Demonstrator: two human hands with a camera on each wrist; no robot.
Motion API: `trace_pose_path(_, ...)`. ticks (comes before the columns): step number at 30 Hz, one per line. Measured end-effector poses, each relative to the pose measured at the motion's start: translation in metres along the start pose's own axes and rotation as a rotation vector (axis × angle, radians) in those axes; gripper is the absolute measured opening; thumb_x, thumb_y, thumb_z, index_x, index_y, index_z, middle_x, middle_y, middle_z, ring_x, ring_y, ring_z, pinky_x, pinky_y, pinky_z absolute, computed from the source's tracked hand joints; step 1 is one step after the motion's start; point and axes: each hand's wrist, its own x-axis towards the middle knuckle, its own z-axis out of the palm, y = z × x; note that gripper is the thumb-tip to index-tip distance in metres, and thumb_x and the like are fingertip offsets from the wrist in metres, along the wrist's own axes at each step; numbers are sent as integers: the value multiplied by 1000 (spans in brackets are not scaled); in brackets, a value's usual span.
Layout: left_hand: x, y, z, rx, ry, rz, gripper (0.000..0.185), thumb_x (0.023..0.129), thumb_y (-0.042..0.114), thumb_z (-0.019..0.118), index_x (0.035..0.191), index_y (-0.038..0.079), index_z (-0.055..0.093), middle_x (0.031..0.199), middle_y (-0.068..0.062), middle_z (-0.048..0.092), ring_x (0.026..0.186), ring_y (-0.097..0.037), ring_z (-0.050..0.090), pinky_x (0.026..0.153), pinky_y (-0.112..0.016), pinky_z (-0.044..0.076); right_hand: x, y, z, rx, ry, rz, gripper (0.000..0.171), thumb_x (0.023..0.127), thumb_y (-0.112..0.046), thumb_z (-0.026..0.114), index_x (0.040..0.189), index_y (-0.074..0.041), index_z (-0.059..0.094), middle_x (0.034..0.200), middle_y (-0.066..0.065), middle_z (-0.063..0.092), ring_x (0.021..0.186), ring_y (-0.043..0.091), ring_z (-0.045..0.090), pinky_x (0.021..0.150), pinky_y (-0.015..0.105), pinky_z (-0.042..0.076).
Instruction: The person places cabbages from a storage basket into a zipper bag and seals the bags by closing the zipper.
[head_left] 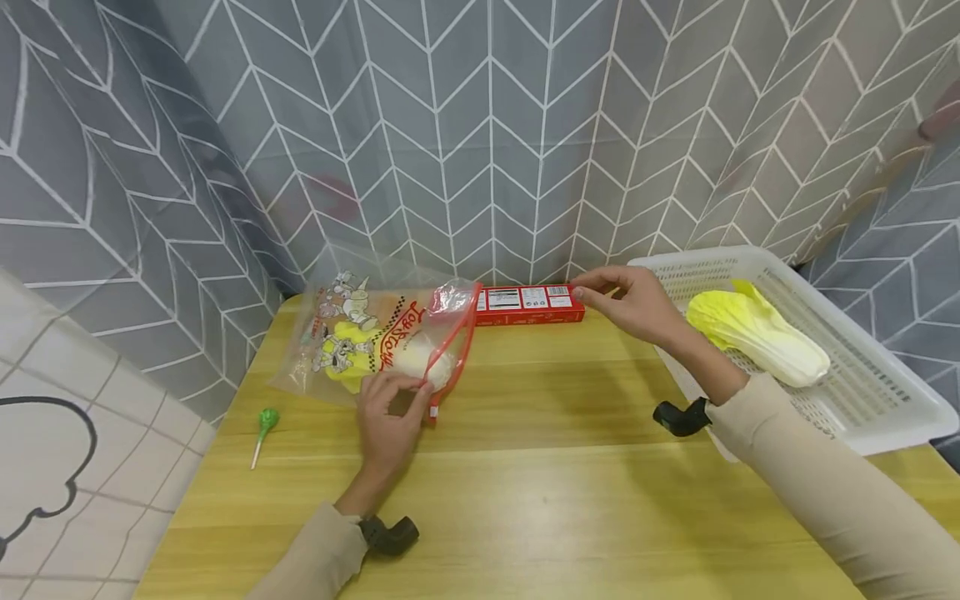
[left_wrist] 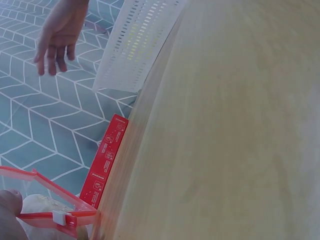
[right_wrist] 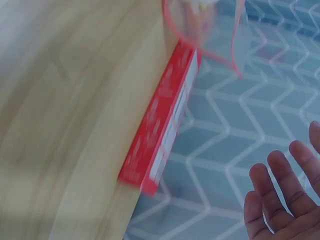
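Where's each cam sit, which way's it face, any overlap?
Head: on the head, facing forward and down at table, bag, red box and basket; left hand, right hand and sleeves show.
Left wrist: worn there, facing past the red box toward the basket; part of left hand lower left, right hand upper left.
Right wrist: worn there, facing along the red box toward the bag; right hand's fingers lower right.
Both wrist views share the red box and bag.

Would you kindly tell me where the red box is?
In the head view, the red box lies at the back edge of the table, right of the clear bag, near the right hand.
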Motion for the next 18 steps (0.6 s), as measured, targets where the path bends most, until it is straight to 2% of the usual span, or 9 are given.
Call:
trace_pose_path(4,-2,-14,2,-17,-31,-24,8,82,7,84,84,7,75,89,-8,69,94,-13,48,88,-27,31,-12,19,-28,-53,59,8,30,102,-33,63,121,-12,74,118,9,74,90,2,62,73,19,49)
trace_pose_path(8,-4,-21,1,-7,-35,-18,9,82,13,85,85,10,76,90,-4,70,94,-10,48,88,-28,31,-23,37,-52,-77,140,54,32,101,-34,64,122,-11,74,106,-13,74,85,-7,59,70,15,47)
trace_pose_path(10,-4,-20,1,-8,-30,-12,10,82,12,85,85,11,76,90,-4,70,94,-11,48,88,-28,31,-28,46,-63,-87,166,94,35,100,-37,64,123,-11,73,99,-29,69,84,-9,58,69,13,45)
trace_pose_path(12,-4,-20,1,-10,-25,-8,10,81,12,85,85,12,76,90,-3,70,93,-13,48,88,-28,30,-34,56,-75,-97,184,126,39,100,-39,64,124,-10,72,93,-39,62,84,-11,56,69,12,44)
trace_pose_path(18,-4,-18,1,-15,-19,-9,12,79,11,86,85,11,76,90,-5,70,92,-14,47,87,-29,29,-53,85,-101,-149,223,205,47,99,-43,64,128,-7,69,90,-45,53,84,-15,51,70,10,40)
